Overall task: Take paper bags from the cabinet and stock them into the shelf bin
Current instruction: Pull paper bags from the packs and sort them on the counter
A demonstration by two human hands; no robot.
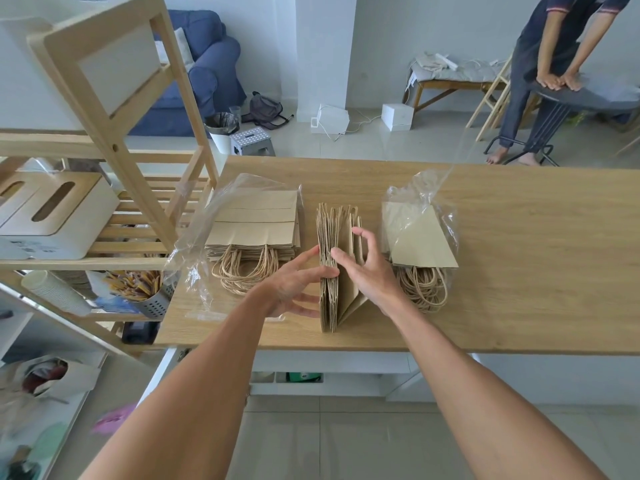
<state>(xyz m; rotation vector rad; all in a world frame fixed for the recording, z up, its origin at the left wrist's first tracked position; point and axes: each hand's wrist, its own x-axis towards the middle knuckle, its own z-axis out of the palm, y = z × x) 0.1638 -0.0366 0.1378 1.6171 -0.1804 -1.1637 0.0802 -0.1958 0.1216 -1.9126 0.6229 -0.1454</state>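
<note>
A bundle of brown paper bags [332,299] stands on edge in the middle of the wooden table [519,271], handles pointing away from me. My left hand [294,282] presses its left side, thumb across the front edge. My right hand [367,268] reaches in from the right, fingers spread between the bags and parting them. A flat stack of paper bags [256,223] in clear plastic lies to the left. Another plastic-wrapped pack of bags [420,237] lies to the right.
A wooden shelf unit [114,140] stands at the left, holding a white box with slots [52,216], paper cups [55,292] and a metal utensil holder [152,299]. Another person [554,64] leans on a stool beyond the table's far right corner.
</note>
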